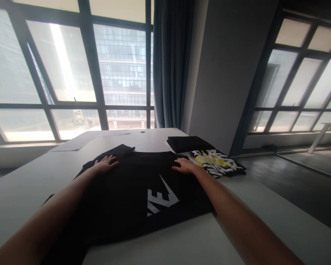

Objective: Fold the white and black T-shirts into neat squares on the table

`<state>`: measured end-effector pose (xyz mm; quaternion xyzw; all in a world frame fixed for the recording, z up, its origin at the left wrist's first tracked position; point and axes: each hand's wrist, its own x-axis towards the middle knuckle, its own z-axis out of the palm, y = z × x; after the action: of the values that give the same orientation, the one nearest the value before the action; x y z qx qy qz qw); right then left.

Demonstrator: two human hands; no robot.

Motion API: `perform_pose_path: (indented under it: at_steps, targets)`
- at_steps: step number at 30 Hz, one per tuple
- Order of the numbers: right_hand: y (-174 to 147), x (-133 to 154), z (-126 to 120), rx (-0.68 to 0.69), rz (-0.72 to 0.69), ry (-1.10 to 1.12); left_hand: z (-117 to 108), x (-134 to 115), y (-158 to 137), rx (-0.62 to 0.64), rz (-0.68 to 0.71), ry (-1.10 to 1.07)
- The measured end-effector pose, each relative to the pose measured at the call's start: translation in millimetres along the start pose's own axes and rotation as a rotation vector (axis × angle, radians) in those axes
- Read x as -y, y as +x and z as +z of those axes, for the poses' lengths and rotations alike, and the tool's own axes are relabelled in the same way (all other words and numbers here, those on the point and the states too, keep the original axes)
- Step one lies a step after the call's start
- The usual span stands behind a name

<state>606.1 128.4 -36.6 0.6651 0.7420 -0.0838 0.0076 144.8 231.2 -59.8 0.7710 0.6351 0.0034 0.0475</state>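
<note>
A black T-shirt with a white printed logo lies partly folded on the white table. My left hand rests on its far left part, fingers spread and flat. On the far right part of the shirt lies my right hand, its fingers stretched out toward the left. Neither hand grips the cloth. Just beyond my right hand is a folded garment with a white, black and yellow print. Some of the shirt's left side is hidden under my left forearm.
Behind the printed garment sits a folded black garment near the table's right edge. Sheets of paper lie at the far left of the table. Windows, a blue curtain and a grey pillar stand beyond; another white table is at right.
</note>
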Motion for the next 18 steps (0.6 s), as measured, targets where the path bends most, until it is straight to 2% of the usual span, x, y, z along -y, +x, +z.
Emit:
perform_pose_path:
  at_steps: [2,6,8,10,13,16,18]
  targets:
    - [14,-6,0,-0.002,0.03,-0.001,1,4,5,-0.005,-0.003,-0.009]
    - [30,-18,3,-0.078,0.272,-0.038,2,8,7,-0.006,-0.007,-0.013]
    - [29,-19,3,-0.103,0.311,-0.045,2,9,7,-0.009,-0.032,-0.007]
    - [23,-16,1,-0.089,0.25,-0.057,0,10,6,-0.026,-0.075,0.001]
    - [4,-1,-7,-0.04,0.05,-0.044,-2,17,0,-0.048,-0.152,0.005]
    - [-24,19,-16,-0.024,-0.141,0.028,-6,30,-14,-0.063,-0.25,0.016]
    - [-43,31,-20,-0.028,-0.239,0.071,-10,39,-28,-0.127,-0.297,0.064]
